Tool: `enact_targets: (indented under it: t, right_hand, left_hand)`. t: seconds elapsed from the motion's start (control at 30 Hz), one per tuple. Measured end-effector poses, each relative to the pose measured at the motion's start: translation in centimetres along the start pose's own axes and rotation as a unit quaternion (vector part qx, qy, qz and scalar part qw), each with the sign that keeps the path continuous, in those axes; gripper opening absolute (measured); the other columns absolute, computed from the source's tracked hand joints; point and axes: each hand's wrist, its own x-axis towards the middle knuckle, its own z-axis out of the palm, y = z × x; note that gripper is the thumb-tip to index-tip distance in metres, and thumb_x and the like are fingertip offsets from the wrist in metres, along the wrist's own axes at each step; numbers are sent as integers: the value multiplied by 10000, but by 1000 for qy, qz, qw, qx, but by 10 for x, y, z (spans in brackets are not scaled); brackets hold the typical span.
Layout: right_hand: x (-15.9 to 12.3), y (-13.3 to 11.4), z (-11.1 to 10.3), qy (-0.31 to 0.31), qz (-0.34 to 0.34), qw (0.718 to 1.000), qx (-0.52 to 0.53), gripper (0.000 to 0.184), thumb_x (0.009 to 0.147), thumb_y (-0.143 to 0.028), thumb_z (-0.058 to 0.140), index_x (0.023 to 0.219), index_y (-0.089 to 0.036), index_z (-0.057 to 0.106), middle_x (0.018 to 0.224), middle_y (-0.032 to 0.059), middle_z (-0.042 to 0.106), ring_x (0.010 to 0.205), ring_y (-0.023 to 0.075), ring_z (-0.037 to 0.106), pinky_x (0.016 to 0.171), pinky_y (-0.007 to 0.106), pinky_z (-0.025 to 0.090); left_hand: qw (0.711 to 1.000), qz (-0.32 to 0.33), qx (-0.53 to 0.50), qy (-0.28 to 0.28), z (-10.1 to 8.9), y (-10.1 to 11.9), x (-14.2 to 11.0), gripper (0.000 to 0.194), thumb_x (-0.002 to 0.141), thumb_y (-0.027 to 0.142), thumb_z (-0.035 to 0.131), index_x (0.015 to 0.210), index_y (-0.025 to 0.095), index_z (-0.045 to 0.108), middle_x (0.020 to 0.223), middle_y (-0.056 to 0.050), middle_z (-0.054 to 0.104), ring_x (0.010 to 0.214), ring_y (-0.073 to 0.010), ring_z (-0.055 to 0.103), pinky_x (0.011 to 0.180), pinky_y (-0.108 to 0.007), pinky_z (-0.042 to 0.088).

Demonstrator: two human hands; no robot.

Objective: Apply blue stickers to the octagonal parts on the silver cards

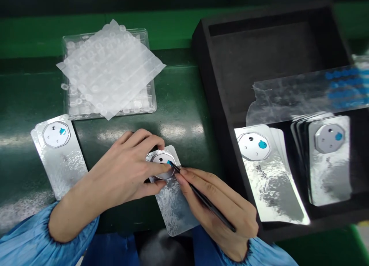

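Blue sleeves [73, 227] gathered at your wrists, you work at a silver panel [173, 204] lying beneath and between your hands, its long axis running away from you and leaning left at the far end. Your right hand [216, 200], over the panel's right edge, is closed around slim black tweezers [211, 208], their tip at the blue dot [169, 163] on an octagonal plate [165, 157]. Your left hand [129, 166] arches across that plate, fingers half curled and crowding the dot; whether they pinch the panel cannot be told. Left of that wrist lie overlapping spare panels [62, 166]; right of your right hand, a black tray [221, 104] holds two fanned stacks [330, 170], a clear film strip [288, 98] just beyond them. Well ahead of your left hand, a white sheet [115, 70] sits askew over a clear plastic tray [153, 100].
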Motion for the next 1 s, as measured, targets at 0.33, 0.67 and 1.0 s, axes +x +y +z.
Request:
enact_targets:
  t: [0.33, 0.67, 1.0]
  right_hand:
    - [3, 1, -1, -23, -38, 999, 3, 311, 925, 33, 708, 1210, -88, 709, 1158, 80, 742, 1051, 198, 726, 937, 316, 655]
    - [2, 0, 1, 0, -13, 1000, 11, 280, 909, 23, 736, 1160, -100, 720, 1122, 88, 740, 1000, 196, 734, 882, 314, 671]
    - [3, 1, 0, -6, -31, 999, -6, 307, 906, 25, 728, 1179, -116, 726, 1128, 74, 754, 997, 197, 749, 919, 300, 671]
  left_hand:
    - [1000, -16, 22, 9, -1, 6, -1, 102, 944, 317, 722, 970, 286, 816, 1210, -74, 645, 1149, -289, 581, 861, -424, 471]
    - [999, -30, 19, 23, 2, 10, -4, 96, 929, 316, 739, 967, 285, 821, 1215, -69, 666, 1135, -296, 607, 874, -445, 491]
    - [999, -35, 18, 30, 5, 11, -3, 116, 942, 314, 720, 979, 280, 824, 1229, -58, 667, 1155, -287, 601, 878, -442, 473]
